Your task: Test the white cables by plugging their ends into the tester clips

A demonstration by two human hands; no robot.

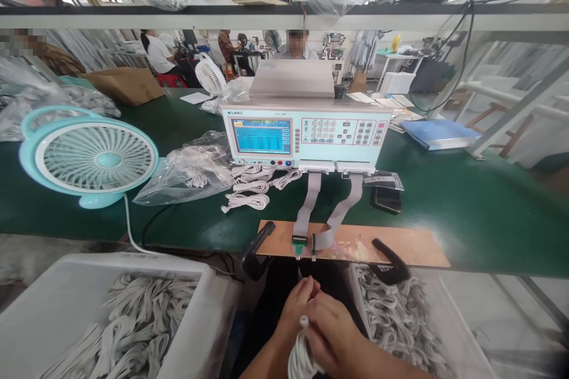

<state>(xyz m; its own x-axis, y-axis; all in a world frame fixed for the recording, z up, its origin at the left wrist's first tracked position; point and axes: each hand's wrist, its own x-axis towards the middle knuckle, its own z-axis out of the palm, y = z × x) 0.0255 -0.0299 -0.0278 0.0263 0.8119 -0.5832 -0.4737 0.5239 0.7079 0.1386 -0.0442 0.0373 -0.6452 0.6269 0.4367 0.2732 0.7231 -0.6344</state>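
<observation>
The fingers of the right hand curl shut around a coiled white cable, pinching the loops near the plug end that pokes up between both hands. The left hand sits just behind and touching it, fingers bent in close on the same coil, though how firmly it holds cannot be told from here. The cable hangs low at the bottom edge of view, over the dark gap between two white bins, just below the wooden fixture board with its two grey ribbon leads running up to the cable tester

A likely slip: the coil looks loosely wound, so a slack grip could let loops spill and tangle, or drop into the wrong bin. The small green connector on the board looks delicate; a plug pushed in crooked might bend it

The cable is white, thin, glossy, bundled in tight oval turns, like those heaped in the bins
</observation>
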